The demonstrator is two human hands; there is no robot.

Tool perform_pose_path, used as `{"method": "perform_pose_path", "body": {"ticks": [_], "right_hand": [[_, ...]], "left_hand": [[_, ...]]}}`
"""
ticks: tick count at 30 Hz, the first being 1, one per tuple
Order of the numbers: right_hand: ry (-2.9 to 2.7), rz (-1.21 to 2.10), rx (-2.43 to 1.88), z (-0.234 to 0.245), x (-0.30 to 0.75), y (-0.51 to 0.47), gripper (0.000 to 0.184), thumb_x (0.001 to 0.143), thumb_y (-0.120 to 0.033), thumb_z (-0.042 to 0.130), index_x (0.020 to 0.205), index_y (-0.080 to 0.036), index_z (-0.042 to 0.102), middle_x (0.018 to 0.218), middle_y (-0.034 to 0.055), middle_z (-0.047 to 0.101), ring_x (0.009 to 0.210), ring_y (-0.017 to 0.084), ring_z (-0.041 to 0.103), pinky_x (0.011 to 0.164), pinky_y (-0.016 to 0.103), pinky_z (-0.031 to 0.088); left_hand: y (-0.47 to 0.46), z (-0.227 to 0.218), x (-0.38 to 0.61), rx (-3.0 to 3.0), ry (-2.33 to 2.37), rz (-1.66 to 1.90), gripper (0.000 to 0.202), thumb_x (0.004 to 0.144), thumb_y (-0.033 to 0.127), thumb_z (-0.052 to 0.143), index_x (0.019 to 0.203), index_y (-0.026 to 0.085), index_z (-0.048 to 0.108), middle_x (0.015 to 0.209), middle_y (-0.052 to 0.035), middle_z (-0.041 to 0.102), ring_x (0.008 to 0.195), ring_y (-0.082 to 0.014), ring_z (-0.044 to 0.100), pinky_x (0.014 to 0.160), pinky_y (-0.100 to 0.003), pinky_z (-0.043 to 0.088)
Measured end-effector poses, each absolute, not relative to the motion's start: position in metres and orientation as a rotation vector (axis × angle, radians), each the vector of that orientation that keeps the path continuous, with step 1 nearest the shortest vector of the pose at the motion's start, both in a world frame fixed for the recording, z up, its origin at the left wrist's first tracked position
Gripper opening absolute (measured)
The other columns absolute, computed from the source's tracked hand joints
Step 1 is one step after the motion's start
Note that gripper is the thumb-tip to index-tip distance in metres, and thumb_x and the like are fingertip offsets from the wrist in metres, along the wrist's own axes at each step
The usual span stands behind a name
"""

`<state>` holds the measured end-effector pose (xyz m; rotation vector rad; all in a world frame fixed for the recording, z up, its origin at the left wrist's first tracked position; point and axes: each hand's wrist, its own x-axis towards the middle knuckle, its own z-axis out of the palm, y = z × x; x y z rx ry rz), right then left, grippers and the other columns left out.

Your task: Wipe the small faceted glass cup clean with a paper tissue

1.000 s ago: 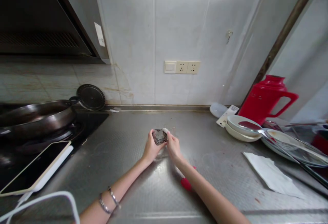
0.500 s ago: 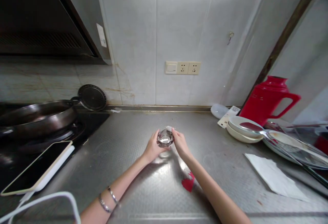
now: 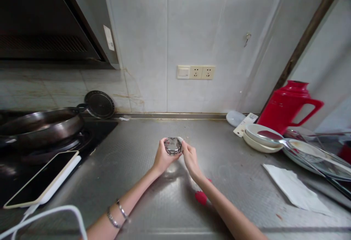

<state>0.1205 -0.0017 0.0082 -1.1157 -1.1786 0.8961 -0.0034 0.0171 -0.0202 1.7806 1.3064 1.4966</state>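
Note:
Over the middle of the steel counter both hands hold up a small clear glass, its mouth turned toward me. My left hand grips the glass from the left with curled fingers. My right hand is closed on a small white cloth or tissue pressed against the glass's right rim. A red object lies on the counter under my right forearm, partly hidden.
A dark wok sits on the stove at left, with a phone and a white cable in front. At right are stacked white bowls, a red thermos jug, plates with a ladle and a paper towel.
The glass tilted and shifted a little left between my hands, and the right hand with the cloth moved round its rim. Everything else has stayed in place.

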Motion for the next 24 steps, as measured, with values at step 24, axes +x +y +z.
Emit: {"method": "perform_pose_path", "body": {"ticks": [24], "right_hand": [[-1.075,1.027,-1.068,0.002,0.135,0.012,0.041,0.073,-0.053,0.053,0.058,-0.015,0.059,0.05,-0.0031,0.047,0.051,0.011,0.036,0.049,0.023,0.026]], "left_hand": [[0.009,-0.01,-0.002,1.812,1.057,1.268,0.07,0.055,0.026,0.08,0.111,0.018,0.039,0.104,-0.0087,0.061,0.093,-0.0216,0.062,0.086,-0.039,0.049]]}}
